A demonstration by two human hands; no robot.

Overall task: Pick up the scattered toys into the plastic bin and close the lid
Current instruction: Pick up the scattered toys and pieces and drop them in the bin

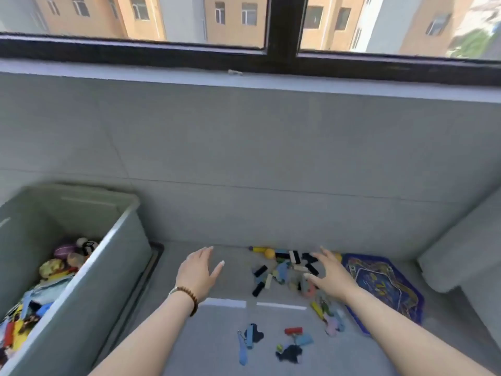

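Note:
A grey plastic bin (119, 237) stands open at the left, partly filled with plush and colourful toys (65, 261). Small blocks (282, 270) in black, blue and cream lie scattered on the floor by the wall, with a yellow ball (269, 253) among them. More small toys (291, 346) lie nearer to me. My left hand (199, 270) hovers open, left of the pile, holding nothing. My right hand (329, 275) is spread open over the right side of the pile, fingers just above the blocks.
A dark lid (151, 267) lies on the floor beside the bin. A blue patterned tray (385, 283) lies at the right. A grey cushioned block (466, 253) stands far right. A grey wall and a window sill (244, 77) are ahead.

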